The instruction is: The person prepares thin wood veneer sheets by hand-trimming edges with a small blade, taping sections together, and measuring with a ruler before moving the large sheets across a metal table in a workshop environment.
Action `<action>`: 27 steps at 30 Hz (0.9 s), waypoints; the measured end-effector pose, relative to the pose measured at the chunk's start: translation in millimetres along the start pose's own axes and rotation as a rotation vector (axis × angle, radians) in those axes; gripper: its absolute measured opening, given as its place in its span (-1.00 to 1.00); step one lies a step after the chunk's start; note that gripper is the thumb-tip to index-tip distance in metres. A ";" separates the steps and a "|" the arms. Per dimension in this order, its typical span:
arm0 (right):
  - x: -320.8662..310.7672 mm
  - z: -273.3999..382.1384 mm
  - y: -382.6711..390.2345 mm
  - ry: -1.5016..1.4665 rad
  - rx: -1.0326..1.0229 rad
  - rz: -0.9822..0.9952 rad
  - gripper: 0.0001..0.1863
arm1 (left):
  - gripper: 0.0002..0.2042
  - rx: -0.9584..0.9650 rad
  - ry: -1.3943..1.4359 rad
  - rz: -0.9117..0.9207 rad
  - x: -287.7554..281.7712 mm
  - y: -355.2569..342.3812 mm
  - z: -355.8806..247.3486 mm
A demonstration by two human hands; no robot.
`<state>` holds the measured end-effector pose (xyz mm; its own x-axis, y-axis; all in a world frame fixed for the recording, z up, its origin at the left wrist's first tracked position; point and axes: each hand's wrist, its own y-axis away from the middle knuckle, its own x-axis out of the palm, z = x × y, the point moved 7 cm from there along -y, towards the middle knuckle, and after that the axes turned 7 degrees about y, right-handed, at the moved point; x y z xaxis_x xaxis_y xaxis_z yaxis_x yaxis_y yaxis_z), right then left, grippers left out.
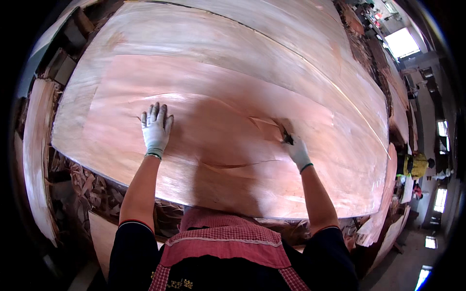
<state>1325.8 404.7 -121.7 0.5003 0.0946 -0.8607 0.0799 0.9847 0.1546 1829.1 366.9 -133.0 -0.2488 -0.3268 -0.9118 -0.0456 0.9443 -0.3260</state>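
A thin pinkish wood veneer sheet (121, 92) lies on a broad, paler wood sheet (194, 34). My left hand (156, 128), in a white glove with darkened fingertips, rests flat on the veneer with its fingers spread. On the right, my gloved right hand (298, 151) is closed round a small dark knife (288, 137), whose tip is at the veneer. A torn, lifted flap (267, 129) of veneer shows just left of the knife. Nearer to me, a split (233, 166) runs across the sheet. My shadow darkens the middle.
Broken veneer scraps (90, 186) lie below the near edge at left. Long wood strips (39, 150) stand along the left side. More veneer sheets (381, 213) lie at the right. Far right, a person in yellow (416, 165) is in the workshop.
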 end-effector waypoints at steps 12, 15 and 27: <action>0.1 12.1 -40.7 -0.239 0.069 0.273 -0.73 | -0.53 -0.017 0.046 0.001 -4.2 -0.2 4.9; 22.6 -15.7 -18.3 -0.401 0.173 0.317 -0.75 | -0.54 0.006 0.062 -0.008 -3.7 -4.6 -6.8; -166.3 224.7 -70.4 -0.182 -0.165 0.145 -0.87 | -0.54 -0.003 0.093 0.024 -13.6 -7.4 6.0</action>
<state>1430.7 286.8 119.6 0.6437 0.2233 -0.7319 -0.1382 0.9747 0.1758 1838.7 364.1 -119.6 -0.3388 -0.2987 -0.8922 -0.0416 0.9521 -0.3030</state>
